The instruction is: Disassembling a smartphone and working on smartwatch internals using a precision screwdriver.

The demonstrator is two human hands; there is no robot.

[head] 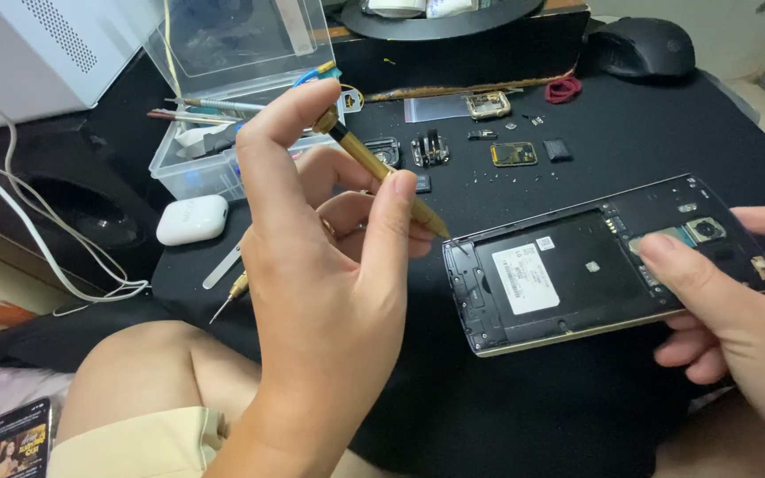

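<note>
My left hand (325, 265) grips a gold precision screwdriver (387, 173), held slanted with its tip pointing down to the right, close to the top left corner of an opened black phone (577, 270). The phone has its back cover off and shows a white label in the battery bay and a camera module. My right hand (732, 305) holds the phone's right end, thumb on top near the camera, and lifts it a little above the black mat (489, 398).
Small removed phone parts (513, 153) and screws lie on the mat behind the phone. A clear plastic tool box (214, 133) stands at the back left, a white earbud case (191, 219) beside it. A second screwdriver (230, 294) and metal pry tool lie near my knee. A black mouse (644, 46) sits back right.
</note>
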